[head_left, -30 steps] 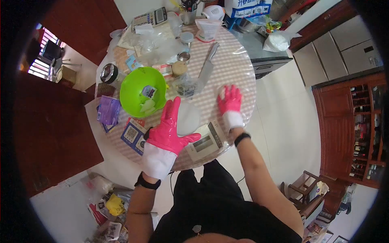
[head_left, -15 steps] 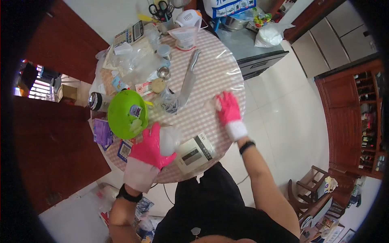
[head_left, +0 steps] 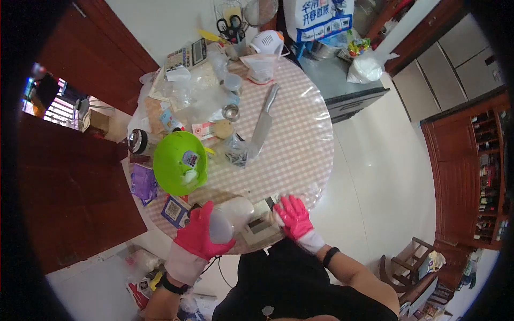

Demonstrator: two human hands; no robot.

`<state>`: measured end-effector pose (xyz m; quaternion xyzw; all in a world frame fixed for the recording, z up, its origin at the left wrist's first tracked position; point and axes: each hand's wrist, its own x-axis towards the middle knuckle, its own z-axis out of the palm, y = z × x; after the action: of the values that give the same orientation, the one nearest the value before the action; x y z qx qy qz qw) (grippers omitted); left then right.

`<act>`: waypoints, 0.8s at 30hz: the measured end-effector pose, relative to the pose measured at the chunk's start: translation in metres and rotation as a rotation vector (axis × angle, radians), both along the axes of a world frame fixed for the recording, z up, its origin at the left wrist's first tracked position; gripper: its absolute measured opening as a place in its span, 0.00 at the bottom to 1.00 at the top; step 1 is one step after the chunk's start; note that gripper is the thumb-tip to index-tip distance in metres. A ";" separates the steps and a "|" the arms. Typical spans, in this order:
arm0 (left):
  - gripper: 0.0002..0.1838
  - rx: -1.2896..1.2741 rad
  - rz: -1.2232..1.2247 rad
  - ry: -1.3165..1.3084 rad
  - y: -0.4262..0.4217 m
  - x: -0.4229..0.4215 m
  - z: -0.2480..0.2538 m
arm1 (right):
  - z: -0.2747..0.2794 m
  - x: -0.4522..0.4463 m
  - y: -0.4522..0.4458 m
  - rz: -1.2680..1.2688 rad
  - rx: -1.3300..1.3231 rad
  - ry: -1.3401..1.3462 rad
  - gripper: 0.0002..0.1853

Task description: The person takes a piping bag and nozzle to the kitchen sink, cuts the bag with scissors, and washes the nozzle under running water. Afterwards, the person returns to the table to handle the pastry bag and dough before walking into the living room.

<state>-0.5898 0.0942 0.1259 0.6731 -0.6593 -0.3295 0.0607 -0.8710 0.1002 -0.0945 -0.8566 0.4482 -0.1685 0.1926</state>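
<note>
My left hand (head_left: 202,235), in a pink glove with a white cuff, is wrapped round a whitish, translucent plastic container (head_left: 231,218). The container is tilted over the near edge of the table, its round end towards my palm. My right hand (head_left: 294,215), gloved the same way, is at the right end of a white box (head_left: 261,227) with a dark printed band. Something pale and crumpled shows under its fingers; I cannot make out what. Farther back lie a cleaver (head_left: 262,128) and a clear bag of small dark items (head_left: 235,152).
A green bowl (head_left: 174,179) with a packet inside stands on the left of the checked tablecloth (head_left: 300,134). Near it are a thermos (head_left: 140,142), a purple pack (head_left: 143,183) and a QR card (head_left: 174,210). A calculator (head_left: 187,56) and scissors (head_left: 231,29) are at the back.
My right hand has come back towards my body, from the table's right side to the box. My left hand has moved slightly nearer me, and the container is now tilted in its grip.
</note>
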 end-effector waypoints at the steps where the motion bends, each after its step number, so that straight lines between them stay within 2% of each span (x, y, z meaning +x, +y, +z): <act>1: 0.50 -0.008 0.008 -0.003 -0.003 0.002 0.002 | 0.005 -0.004 -0.010 0.008 -0.008 -0.003 0.35; 3: 0.49 0.054 -0.048 -0.024 -0.007 0.003 0.008 | 0.015 -0.014 -0.038 0.246 0.090 0.069 0.35; 5: 0.49 0.093 -0.042 -0.021 -0.012 -0.001 0.017 | 0.027 -0.003 -0.085 0.200 -0.080 0.128 0.35; 8: 0.48 0.117 -0.068 -0.014 -0.009 -0.012 0.023 | 0.001 0.003 -0.170 -0.029 -0.122 0.099 0.35; 9: 0.47 0.088 -0.101 -0.022 -0.009 -0.015 0.024 | -0.029 -0.001 -0.207 -0.097 -0.172 0.181 0.35; 12: 0.47 0.057 -0.239 -0.025 -0.011 -0.024 0.030 | -0.056 -0.026 -0.309 -0.339 -0.222 0.342 0.30; 14: 0.49 0.127 -0.147 0.000 -0.018 -0.035 0.030 | -0.032 -0.046 -0.339 -0.356 -0.286 0.441 0.28; 15: 0.51 0.194 -0.056 0.027 -0.022 -0.040 0.030 | -0.039 -0.050 -0.338 -0.353 -0.283 0.444 0.28; 17: 0.50 0.196 -0.041 0.015 -0.031 -0.048 0.027 | -0.060 -0.060 -0.332 -0.491 -0.305 0.300 0.28; 18: 0.50 0.189 -0.022 0.003 -0.037 -0.051 0.024 | -0.044 -0.057 -0.306 -0.484 -0.237 0.329 0.29; 19: 0.50 0.191 -0.028 0.013 -0.044 -0.054 0.021 | -0.051 -0.061 -0.277 -0.441 -0.305 0.444 0.30; 21: 0.49 0.145 0.001 0.009 -0.057 -0.061 0.014 | -0.041 -0.059 -0.196 -0.388 -0.261 0.312 0.33; 22: 0.49 0.151 -0.003 0.021 -0.062 -0.066 0.010 | -0.032 -0.053 -0.152 -0.392 -0.250 0.387 0.35; 23: 0.49 0.114 0.008 0.007 -0.068 -0.071 0.007 | -0.007 -0.044 -0.116 -0.388 -0.091 0.299 0.34; 24: 0.48 0.072 0.021 -0.009 -0.074 -0.076 0.003 | -0.011 -0.044 -0.080 -0.322 -0.083 0.241 0.32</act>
<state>-0.6657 0.0199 0.1288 0.6832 -0.6404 -0.3491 0.0368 -0.9152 0.0204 -0.1056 -0.7949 0.5920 -0.1115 0.0726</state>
